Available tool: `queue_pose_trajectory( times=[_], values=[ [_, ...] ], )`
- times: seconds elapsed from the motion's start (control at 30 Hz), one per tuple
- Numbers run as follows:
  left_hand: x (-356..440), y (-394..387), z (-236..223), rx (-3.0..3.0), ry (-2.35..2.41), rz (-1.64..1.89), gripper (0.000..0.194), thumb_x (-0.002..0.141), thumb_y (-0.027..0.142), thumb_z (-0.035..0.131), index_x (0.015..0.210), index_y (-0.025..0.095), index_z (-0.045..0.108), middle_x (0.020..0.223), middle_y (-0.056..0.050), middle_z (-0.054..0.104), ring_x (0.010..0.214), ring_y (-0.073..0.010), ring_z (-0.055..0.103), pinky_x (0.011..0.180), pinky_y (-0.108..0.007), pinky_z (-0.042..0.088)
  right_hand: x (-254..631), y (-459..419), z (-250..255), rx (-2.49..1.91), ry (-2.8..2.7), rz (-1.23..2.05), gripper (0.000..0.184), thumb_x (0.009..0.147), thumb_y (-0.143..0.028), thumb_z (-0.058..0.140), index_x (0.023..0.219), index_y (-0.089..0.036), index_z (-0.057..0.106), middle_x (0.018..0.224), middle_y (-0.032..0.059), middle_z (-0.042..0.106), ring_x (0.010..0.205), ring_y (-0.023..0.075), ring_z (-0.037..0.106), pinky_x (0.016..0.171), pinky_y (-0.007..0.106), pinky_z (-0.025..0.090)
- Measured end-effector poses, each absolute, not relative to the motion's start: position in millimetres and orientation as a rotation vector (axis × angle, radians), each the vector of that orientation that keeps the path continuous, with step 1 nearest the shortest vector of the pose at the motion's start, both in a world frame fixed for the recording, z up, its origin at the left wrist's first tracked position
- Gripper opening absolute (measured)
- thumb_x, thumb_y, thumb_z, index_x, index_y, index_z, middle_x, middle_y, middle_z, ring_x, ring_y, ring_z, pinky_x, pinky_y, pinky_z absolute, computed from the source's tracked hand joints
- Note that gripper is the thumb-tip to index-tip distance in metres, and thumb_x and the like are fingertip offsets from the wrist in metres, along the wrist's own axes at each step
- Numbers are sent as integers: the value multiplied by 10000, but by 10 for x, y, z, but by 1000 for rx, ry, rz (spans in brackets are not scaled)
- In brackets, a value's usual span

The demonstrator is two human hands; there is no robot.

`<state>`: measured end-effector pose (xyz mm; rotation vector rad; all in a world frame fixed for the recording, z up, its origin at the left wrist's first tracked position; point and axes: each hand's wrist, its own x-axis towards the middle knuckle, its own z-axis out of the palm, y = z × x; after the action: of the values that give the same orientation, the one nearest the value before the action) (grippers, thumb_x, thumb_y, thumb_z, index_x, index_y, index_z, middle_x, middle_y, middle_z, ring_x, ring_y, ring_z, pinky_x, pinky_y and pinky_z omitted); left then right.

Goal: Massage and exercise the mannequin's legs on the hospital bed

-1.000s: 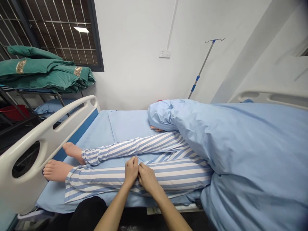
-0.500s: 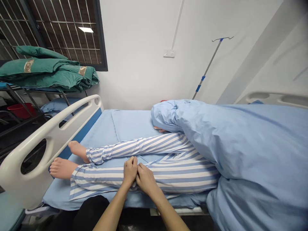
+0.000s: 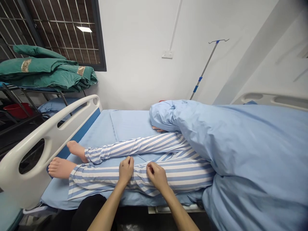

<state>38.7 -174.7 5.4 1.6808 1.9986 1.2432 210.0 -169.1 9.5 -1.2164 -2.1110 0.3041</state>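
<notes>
Blue-and-white striped trousers (image 3: 190, 173) cover the legs of a figure lying on a bed with a light blue sheet (image 3: 131, 122). Over the near leg, around the knee, is my left hand (image 3: 126, 168), its fingers curled closed. A short way to its right my right hand (image 3: 157, 175) is also closed, thumb against curled fingers. Creased trouser cloth shows between the hands; whether either one pinches it cannot be made out. The figure's bare feet (image 3: 63, 167) point left. A blue quilt (image 3: 240, 144) is folded back over the upper body, with part of a hand (image 3: 158, 129) showing under its edge.
A white plastic bed end board (image 3: 36, 138) rises at the left. Behind it, green folded bedding (image 3: 48, 72) lies on a rack, with a red basin (image 3: 18, 110) lower down. A drip pole (image 3: 204, 69) leans by the wall beyond the bed.
My hands were together over the near knee. They are now apart, the left shifted left and the right shifted right. The view has turned slightly to the right.
</notes>
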Motion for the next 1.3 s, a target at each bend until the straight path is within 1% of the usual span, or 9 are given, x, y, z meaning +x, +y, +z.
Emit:
queue_pose_trajectory(
  times=[0.3, 0.47, 0.6, 0.73, 0.83, 0.93, 1.03, 1.17, 1.3],
  values=[
    [371, -1789, -59, 1887, 2400, 1006, 283, 834, 276, 362, 591, 193, 480, 577, -10, 562, 550, -122, 479, 534, -250, 182, 2154, -1689, 105, -1214, -2057, 335, 208, 826, -221, 370, 737, -169, 551, 588, -10, 496, 568, 109, 467, 570, 204, 314],
    [354, -1865, -78, 1959, 2481, 912, 277, 830, 303, 369, 617, 194, 509, 598, -13, 571, 528, -119, 461, 517, -254, 141, 2154, -1700, 105, -1222, -2053, 312, 208, 827, -228, 377, 743, -168, 558, 587, -11, 501, 574, 106, 470, 581, 202, 309],
    [263, -1888, -6, 1847, 2327, 1051, 321, 827, 319, 369, 546, 182, 438, 517, 16, 489, 506, -99, 413, 518, -229, 196, 2142, -1699, 103, -1231, -2039, 309, 209, 824, -238, 385, 732, -168, 560, 571, -17, 497, 558, 102, 470, 565, 199, 305],
    [-176, -1962, 63, 1595, 2319, 1213, 372, 849, 364, 314, 526, 185, 366, 478, 34, 410, 498, -95, 395, 528, -210, 250, 2145, -1691, 74, -1251, -2025, 313, 204, 820, -247, 398, 736, -172, 569, 559, -20, 496, 543, 101, 466, 558, 200, 305],
    [-612, -2043, 58, 1579, 2470, 1018, 293, 833, 344, 349, 597, 191, 432, 559, 27, 493, 576, -110, 464, 552, -213, 265, 2135, -1693, 47, -1274, -2025, 279, 200, 815, -248, 408, 733, -176, 575, 555, -19, 496, 539, 103, 463, 561, 204, 301],
    [-914, -2101, 7, 1766, 2517, 755, 204, 807, 312, 396, 678, 205, 514, 700, 8, 578, 728, -136, 525, 613, -217, 295, 2120, -1698, 34, -1298, -2026, 258, 197, 814, -252, 410, 729, -179, 572, 556, -17, 498, 543, 106, 466, 565, 205, 299],
    [-1060, -2131, -49, 1906, 2498, 582, 211, 801, 293, 393, 720, 216, 572, 791, -11, 610, 816, -157, 541, 653, -225, 317, 2114, -1698, 32, -1294, -2030, 250, 199, 811, -251, 406, 728, -178, 572, 555, -15, 500, 542, 106, 466, 563, 205, 300],
    [-1134, -2153, -47, 1912, 2528, 534, 225, 798, 283, 385, 743, 210, 590, 834, -25, 624, 817, -170, 552, 647, -238, 324, 2112, -1690, 51, -1298, -2028, 272, 200, 802, -249, 404, 715, -175, 569, 552, -14, 503, 535, 104, 463, 550, 203, 298],
    [-938, -2097, 74, 1958, 2441, 679, 214, 796, 252, 372, 682, 197, 544, 738, -17, 603, 740, -148, 540, 658, -235, 325, 2080, -1676, 156, -1322, -2008, 371, 194, 802, -267, 417, 686, -181, 547, 518, -29, 475, 503, 98, 439, 525, 206, 283]
  ],
)
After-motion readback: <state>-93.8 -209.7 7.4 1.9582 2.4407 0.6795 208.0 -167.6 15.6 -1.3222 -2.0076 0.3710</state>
